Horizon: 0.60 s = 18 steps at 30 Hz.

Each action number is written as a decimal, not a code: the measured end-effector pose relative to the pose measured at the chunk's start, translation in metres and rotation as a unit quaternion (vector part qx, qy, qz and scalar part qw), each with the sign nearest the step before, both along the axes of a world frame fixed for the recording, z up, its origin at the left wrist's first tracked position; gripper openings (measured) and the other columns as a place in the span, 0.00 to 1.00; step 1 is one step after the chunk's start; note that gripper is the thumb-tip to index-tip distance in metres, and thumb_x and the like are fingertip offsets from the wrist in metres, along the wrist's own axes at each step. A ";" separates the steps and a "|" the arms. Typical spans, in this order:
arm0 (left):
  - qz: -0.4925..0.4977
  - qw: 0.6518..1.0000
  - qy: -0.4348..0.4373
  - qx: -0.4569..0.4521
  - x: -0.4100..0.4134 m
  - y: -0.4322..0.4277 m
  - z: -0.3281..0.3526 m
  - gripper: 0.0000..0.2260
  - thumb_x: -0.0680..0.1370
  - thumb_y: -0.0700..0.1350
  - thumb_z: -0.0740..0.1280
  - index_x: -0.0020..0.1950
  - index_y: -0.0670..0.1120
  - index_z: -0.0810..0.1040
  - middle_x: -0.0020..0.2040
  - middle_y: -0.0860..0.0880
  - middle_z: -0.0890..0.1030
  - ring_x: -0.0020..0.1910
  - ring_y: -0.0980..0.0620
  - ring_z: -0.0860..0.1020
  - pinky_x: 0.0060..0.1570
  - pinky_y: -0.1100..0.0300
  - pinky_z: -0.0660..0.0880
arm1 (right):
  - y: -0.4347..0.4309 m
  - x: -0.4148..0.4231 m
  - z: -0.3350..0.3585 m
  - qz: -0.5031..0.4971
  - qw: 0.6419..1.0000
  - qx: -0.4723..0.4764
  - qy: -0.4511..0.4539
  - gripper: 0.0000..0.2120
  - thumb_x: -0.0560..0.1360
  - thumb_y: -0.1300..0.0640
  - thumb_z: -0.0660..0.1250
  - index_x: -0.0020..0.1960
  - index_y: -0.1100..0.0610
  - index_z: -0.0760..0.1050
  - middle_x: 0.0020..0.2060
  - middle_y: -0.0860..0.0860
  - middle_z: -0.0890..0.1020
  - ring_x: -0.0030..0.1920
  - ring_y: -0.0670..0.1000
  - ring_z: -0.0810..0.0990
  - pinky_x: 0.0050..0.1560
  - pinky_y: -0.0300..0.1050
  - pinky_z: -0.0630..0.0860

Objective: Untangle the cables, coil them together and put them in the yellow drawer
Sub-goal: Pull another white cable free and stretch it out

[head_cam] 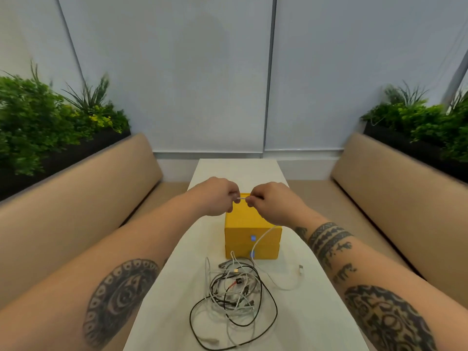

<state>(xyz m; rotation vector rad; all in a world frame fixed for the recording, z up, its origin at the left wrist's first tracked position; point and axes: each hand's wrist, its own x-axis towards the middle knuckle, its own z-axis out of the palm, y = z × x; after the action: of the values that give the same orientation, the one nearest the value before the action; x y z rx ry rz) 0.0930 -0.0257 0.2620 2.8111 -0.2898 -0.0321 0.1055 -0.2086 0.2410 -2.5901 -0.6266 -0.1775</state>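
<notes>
A tangle of black and white cables (234,297) lies on the white table (316,312) in front of a yellow drawer box (253,228) with two shut drawers. My left hand (215,196) and my right hand (272,202) are raised above the box, close together. Both pinch a short stretch of one white cable (242,198) between their fingertips. From my right hand that white cable (263,236) hangs down across the box front into the tangle. A white plug end (300,269) lies loose to the right of the tangle.
Tan padded benches (76,211) run along both sides of the narrow table. Dark planters with green plants (50,122) stand behind each bench. A pale panelled wall closes off the far end.
</notes>
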 end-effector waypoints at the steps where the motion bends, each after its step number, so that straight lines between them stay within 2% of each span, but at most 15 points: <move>1: -0.013 0.999 0.027 -0.044 -0.002 0.000 0.003 0.12 0.83 0.47 0.57 0.51 0.52 0.80 0.45 0.53 0.85 0.39 0.60 0.76 0.37 0.60 0.71 | -0.002 -0.001 0.002 -0.002 1.000 0.007 0.001 0.14 0.81 0.46 0.61 0.45 0.51 0.82 0.35 0.46 0.79 0.37 0.49 0.77 0.33 0.43 0.67; 3: -0.040 0.994 0.049 -0.089 -0.005 -0.004 0.006 0.13 0.83 0.49 0.56 0.48 0.52 0.80 0.42 0.54 0.84 0.34 0.61 0.74 0.35 0.61 0.69 | -0.003 -0.003 0.006 -0.001 1.000 0.009 0.001 0.13 0.81 0.46 0.62 0.44 0.49 0.82 0.35 0.45 0.79 0.37 0.48 0.77 0.32 0.43 0.67; 7: -0.045 0.998 -0.031 -0.030 0.001 -0.007 0.007 0.13 0.82 0.47 0.58 0.44 0.53 0.80 0.42 0.55 0.78 0.43 0.51 0.76 0.38 0.57 0.72 | -0.007 -0.006 0.012 -0.001 1.000 -0.007 0.008 0.15 0.82 0.45 0.60 0.48 0.49 0.83 0.34 0.43 0.78 0.37 0.44 0.77 0.35 0.41 0.70; 10: -0.012 0.994 -0.101 0.026 0.008 0.008 0.007 0.13 0.81 0.44 0.58 0.43 0.56 0.78 0.46 0.55 0.79 0.47 0.50 0.75 0.42 0.57 0.72 | -0.019 -0.005 0.011 -0.022 0.999 0.007 0.031 0.16 0.83 0.45 0.59 0.48 0.49 0.82 0.35 0.42 0.77 0.39 0.45 0.77 0.38 0.42 0.71; 12: 0.008 0.992 -0.121 0.037 0.010 0.022 0.007 0.13 0.81 0.43 0.57 0.44 0.57 0.77 0.48 0.56 0.81 0.48 0.50 0.77 0.46 0.54 0.76 | -0.034 -0.001 0.009 -0.031 0.999 0.003 0.036 0.16 0.83 0.45 0.58 0.46 0.48 0.82 0.36 0.42 0.78 0.40 0.46 0.79 0.39 0.42 0.72; 18: 0.095 0.984 -0.144 0.044 0.006 0.068 0.005 0.10 0.78 0.42 0.61 0.44 0.55 0.79 0.43 0.57 0.80 0.47 0.49 0.77 0.47 0.54 0.76 | -0.099 0.018 -0.001 -0.080 0.996 -0.032 0.040 0.15 0.81 0.46 0.60 0.38 0.44 0.78 0.35 0.45 0.81 0.41 0.48 0.80 0.42 0.44 0.73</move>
<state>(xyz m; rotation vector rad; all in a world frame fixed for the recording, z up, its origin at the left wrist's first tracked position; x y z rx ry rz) 0.0989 0.0424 0.2673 2.9138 -0.0847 0.4175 0.1237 -0.3080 0.2400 -2.6945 -0.4035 -0.1058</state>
